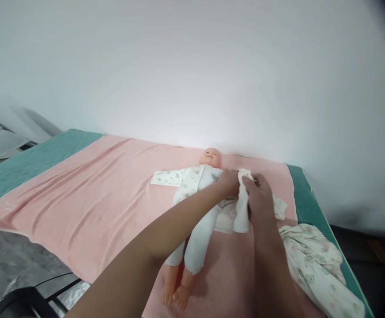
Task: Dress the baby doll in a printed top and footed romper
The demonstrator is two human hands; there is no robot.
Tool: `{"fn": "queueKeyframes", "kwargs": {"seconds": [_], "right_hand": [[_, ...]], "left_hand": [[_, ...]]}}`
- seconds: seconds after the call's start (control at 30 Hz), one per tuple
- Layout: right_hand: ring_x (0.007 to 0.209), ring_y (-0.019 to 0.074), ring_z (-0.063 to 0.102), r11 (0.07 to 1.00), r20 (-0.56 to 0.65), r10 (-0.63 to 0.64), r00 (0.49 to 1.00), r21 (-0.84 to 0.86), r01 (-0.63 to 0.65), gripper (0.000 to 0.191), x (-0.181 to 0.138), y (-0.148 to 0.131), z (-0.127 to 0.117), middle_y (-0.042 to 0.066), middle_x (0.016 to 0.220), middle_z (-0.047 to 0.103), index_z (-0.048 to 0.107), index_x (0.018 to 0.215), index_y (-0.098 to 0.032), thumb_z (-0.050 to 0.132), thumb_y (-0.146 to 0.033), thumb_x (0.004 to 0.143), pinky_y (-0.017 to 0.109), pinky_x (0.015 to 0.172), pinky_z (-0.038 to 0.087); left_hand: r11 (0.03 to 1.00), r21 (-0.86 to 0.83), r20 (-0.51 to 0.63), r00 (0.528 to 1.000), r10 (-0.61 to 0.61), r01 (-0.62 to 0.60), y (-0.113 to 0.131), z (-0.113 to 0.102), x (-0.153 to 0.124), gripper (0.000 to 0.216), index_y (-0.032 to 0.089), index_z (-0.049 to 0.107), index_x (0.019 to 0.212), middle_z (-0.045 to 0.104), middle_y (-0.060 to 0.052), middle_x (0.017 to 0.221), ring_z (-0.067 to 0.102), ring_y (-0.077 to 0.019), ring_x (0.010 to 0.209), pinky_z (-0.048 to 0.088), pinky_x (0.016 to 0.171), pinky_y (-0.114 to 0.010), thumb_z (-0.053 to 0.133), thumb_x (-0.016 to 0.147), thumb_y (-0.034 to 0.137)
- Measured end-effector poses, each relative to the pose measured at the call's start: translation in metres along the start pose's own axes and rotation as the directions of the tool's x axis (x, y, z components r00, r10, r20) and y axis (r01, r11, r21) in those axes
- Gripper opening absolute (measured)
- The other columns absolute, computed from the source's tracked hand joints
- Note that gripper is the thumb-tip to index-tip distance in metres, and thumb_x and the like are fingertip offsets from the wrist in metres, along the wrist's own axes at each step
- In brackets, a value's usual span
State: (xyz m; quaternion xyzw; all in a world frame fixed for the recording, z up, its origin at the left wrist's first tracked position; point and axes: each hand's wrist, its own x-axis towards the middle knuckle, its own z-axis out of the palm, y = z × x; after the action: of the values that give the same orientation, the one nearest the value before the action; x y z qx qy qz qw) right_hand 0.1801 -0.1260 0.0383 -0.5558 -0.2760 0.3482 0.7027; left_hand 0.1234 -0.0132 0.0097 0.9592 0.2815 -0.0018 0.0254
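Observation:
A baby doll [210,157] lies on its back on a pink towel [89,190], head toward the wall, bare feet toward me. It wears white trousers and an open patterned white top [182,179]. My left hand [228,182] rests on the doll's chest, fingers closed on the edge of the top. My right hand [260,194] is beside it, pinching a white fold of the same garment [242,207] over the doll's side.
A patterned white cloth [315,260] lies crumpled on the towel at the right. The pink towel covers a teal-covered table [30,161] set against a white wall. A dark chair frame [27,300] stands at the lower left.

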Motion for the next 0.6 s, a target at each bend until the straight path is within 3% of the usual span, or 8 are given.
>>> {"fn": "queueKeyframes", "kwargs": {"seconds": [0.07,0.23,0.33,0.4,0.47,0.53,0.6], "right_hand": [[0.062,0.0104,0.047,0.999,0.079,0.034,0.996,0.027,-0.036,0.027,-0.008,0.009,0.019,-0.005,0.070,0.053,0.056,0.086,-0.021,0.070,-0.039,0.072,0.023,0.056,0.040],[0.069,0.0117,0.053,0.977,0.321,0.132,0.938,0.118,-0.177,0.035,-0.022,0.027,0.050,-0.001,0.091,0.060,0.056,0.096,-0.022,0.073,-0.031,0.067,0.025,0.062,0.044],[0.073,0.0124,0.055,0.987,0.366,0.152,0.918,-0.003,-0.162,0.037,-0.031,0.031,0.060,0.002,0.100,0.062,0.059,0.099,-0.021,0.072,-0.031,0.066,0.026,0.065,0.045],[0.072,0.0127,0.055,0.985,0.391,0.151,0.908,-0.133,-0.107,0.038,-0.036,0.031,0.063,0.002,0.097,0.064,0.059,0.104,-0.022,0.069,-0.033,0.069,0.026,0.065,0.045],[0.067,0.0128,0.054,0.970,0.415,0.140,0.899,-0.239,-0.041,0.038,-0.042,0.029,0.064,0.000,0.085,0.063,0.059,0.108,-0.022,0.066,-0.035,0.073,0.027,0.062,0.044],[0.064,0.0133,0.053,0.954,0.419,0.112,0.901,-0.300,0.021,0.038,-0.047,0.029,0.065,-0.002,0.076,0.060,0.059,0.110,-0.022,0.064,-0.035,0.074,0.027,0.060,0.043],[0.064,0.0143,0.053,0.939,0.393,0.079,0.916,-0.338,0.064,0.037,-0.051,0.029,0.067,-0.002,0.072,0.058,0.059,0.109,-0.023,0.064,-0.035,0.075,0.027,0.060,0.043]], "left_hand": [[0.999,-0.019,0.021,0.999,-0.044,0.045,-0.014,-0.008,-0.004,0.033,0.012,0.063,0.113,0.061,-0.020,0.122,0.057,-0.0309,0.111,0.042,0.090,-0.040,0.056,0.084,0.026],[0.986,-0.101,0.070,0.990,-0.123,0.130,-0.067,-0.046,-0.031,0.018,0.017,0.070,0.093,0.070,-0.010,0.094,0.064,-0.0233,0.087,0.045,0.080,-0.034,0.058,0.082,0.024],[0.871,-0.466,-0.039,0.980,-0.196,0.156,-0.089,-0.059,-0.056,0.029,0.024,0.068,0.104,0.069,-0.004,0.098,0.062,-0.0190,0.089,0.046,0.080,-0.030,0.045,0.092,0.038],[0.697,-0.709,-0.059,0.976,-0.210,0.107,-0.093,-0.060,-0.069,0.037,0.025,0.065,0.114,0.069,-0.003,0.097,0.061,-0.0180,0.088,0.046,0.080,-0.028,0.047,0.090,0.046],[0.613,-0.787,-0.041,0.985,-0.170,0.073,-0.092,-0.057,-0.075,0.043,0.024,0.065,0.117,0.068,-0.002,0.091,0.061,-0.0177,0.082,0.046,0.075,-0.027,0.062,0.080,0.047],[0.636,-0.767,-0.040,0.982,-0.185,0.089,-0.089,-0.051,-0.074,0.046,0.024,0.067,0.113,0.066,0.000,0.085,0.059,-0.0173,0.076,0.046,0.071,-0.027,0.074,0.069,0.039],[0.671,-0.729,-0.062,0.963,-0.263,0.136,-0.085,-0.044,-0.067,0.037,0.023,0.071,0.104,0.065,0.001,0.082,0.058,-0.0166,0.074,0.046,0.071,-0.027,0.072,0.068,0.027]]}}
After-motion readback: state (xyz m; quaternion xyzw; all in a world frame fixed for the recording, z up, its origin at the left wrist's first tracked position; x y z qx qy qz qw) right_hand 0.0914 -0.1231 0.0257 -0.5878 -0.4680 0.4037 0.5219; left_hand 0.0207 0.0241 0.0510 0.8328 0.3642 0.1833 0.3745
